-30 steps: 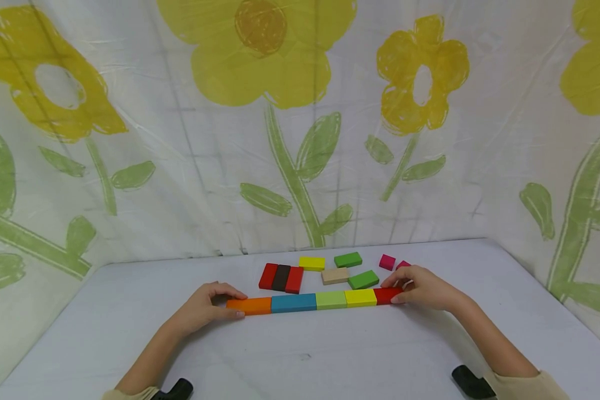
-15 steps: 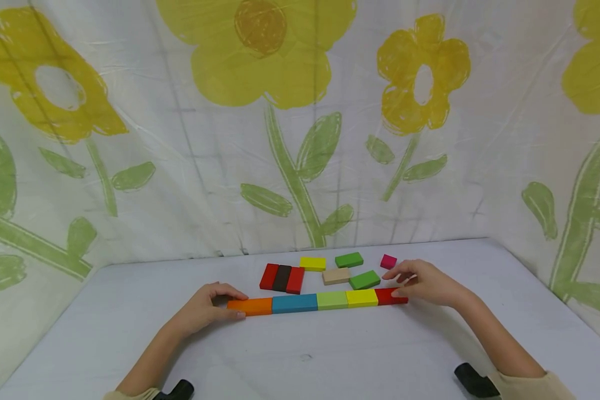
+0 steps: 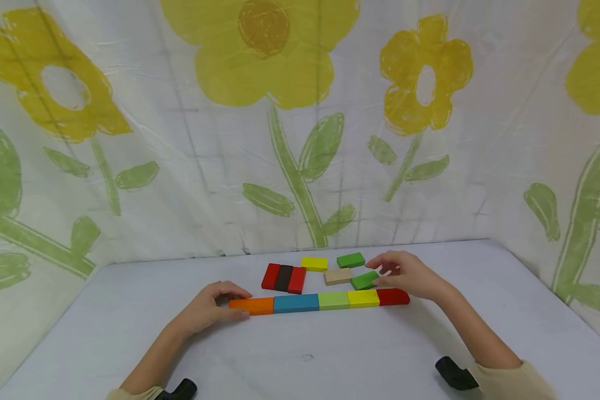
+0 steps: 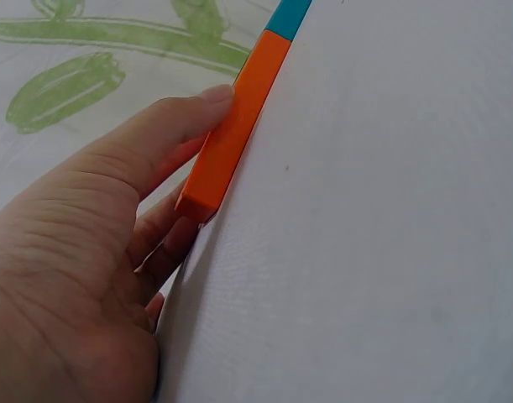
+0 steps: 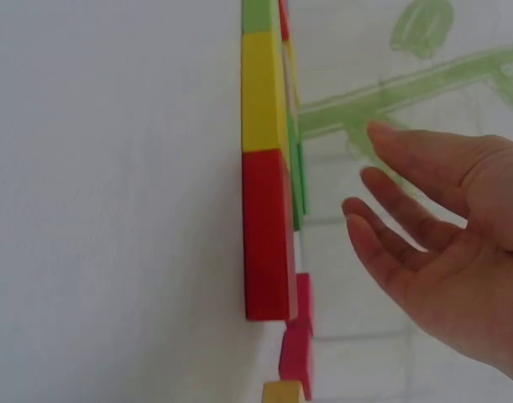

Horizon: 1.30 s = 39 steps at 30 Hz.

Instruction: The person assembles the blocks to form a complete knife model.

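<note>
In the head view a row of flat blocks lies end to end: orange [image 3: 251, 306], blue [image 3: 296, 303], light green [image 3: 334, 300], yellow [image 3: 364, 299] and red [image 3: 394, 296]. My left hand [image 3: 205, 310] holds the outer end of the orange block between thumb and fingers, which the left wrist view shows closely. Above the red end of the row hovers my right hand [image 3: 410, 275], fingers loosely bent and apart with nothing between them. Its thumb tip is near a green block [image 3: 364, 280]. In the right wrist view, a gap separates that hand from the red block [image 5: 267, 235].
Behind the row lie two red blocks with a dark block [image 3: 283, 278] between them, a yellow block [image 3: 314, 264], a tan block [image 3: 338, 276] and another green block [image 3: 350, 260]. Pink blocks [image 5: 296, 361] show in the right wrist view. A flower-print sheet [image 3: 210, 166] hangs behind the table.
My right hand has let go of the red block at the row's end and moved up and left, towards the green blocks. My left hand stays on the orange block.
</note>
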Tool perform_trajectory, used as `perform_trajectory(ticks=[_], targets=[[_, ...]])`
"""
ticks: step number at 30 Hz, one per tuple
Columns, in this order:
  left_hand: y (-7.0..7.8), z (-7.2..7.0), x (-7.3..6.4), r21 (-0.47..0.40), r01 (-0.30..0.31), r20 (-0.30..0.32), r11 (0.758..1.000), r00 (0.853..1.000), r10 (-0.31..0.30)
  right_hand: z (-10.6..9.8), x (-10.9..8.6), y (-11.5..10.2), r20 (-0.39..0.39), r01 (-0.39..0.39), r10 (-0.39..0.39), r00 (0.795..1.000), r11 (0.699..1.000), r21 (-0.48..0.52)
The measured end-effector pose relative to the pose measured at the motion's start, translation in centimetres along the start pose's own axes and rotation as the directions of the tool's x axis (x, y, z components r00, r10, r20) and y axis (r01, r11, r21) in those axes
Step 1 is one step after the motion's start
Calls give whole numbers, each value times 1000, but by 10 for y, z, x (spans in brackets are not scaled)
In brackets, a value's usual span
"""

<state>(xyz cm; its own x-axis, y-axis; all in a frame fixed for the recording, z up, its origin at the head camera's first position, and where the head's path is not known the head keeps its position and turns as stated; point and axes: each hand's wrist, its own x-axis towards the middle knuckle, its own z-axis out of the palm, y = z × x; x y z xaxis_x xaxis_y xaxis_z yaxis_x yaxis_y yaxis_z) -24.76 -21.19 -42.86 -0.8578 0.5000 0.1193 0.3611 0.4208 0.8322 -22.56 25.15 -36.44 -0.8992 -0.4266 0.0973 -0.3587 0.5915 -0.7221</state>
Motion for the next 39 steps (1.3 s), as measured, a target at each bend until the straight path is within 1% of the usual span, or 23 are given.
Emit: perform_trajectory(ticks=[2, 6, 9, 12, 16, 20, 24, 27, 31, 35, 39], targets=[[0, 0, 0, -1, -5, -4, 1000, 1000, 5, 4, 6, -5, -4, 19, -19, 1000, 1000, -2], [1, 0, 0, 13, 10, -11, 1000, 1000, -10, 12, 19, -16, -7, 41, -41, 999, 999, -10], [3, 0, 0, 13, 21, -13, 1000, 1000, -21, 18, 30, -22, 3, 37, -37, 999, 999, 4], [6, 1, 1, 19, 16, -15, 1000, 1000, -16, 26, 40, -27, 14, 14, -14, 1000, 1000, 17], [14, 2, 4, 36, 29, -44, 999, 999, -27, 36, 53, -36, 26, 9, -10, 1000, 1000, 9], [20, 6, 7, 33, 54, -63, 998, 997, -52, 47, 66, -44, 38, 26, -26, 999, 1000, 2], [20, 11, 8, 26, 42, -45, 999, 998, -41, 57, 78, -51, 46, 38, -38, 998, 999, -9], [19, 14, 9, 6, 42, -29, 999, 999, -41, 65, 86, -54, 53, 7, -7, 999, 1000, -15], [20, 19, 9, -15, 51, -16, 999, 999, -51, 74, 95, -55, 68, -58, 58, 996, 998, -3], [20, 22, 8, -26, 70, -12, 997, 997, -70, 83, 101, -52, 78, -83, 81, 994, 996, 18], [20, 23, 8, -36, 83, -8, 996, 996, -84, 91, 105, -50, 81, -126, 123, 989, 992, 31]])
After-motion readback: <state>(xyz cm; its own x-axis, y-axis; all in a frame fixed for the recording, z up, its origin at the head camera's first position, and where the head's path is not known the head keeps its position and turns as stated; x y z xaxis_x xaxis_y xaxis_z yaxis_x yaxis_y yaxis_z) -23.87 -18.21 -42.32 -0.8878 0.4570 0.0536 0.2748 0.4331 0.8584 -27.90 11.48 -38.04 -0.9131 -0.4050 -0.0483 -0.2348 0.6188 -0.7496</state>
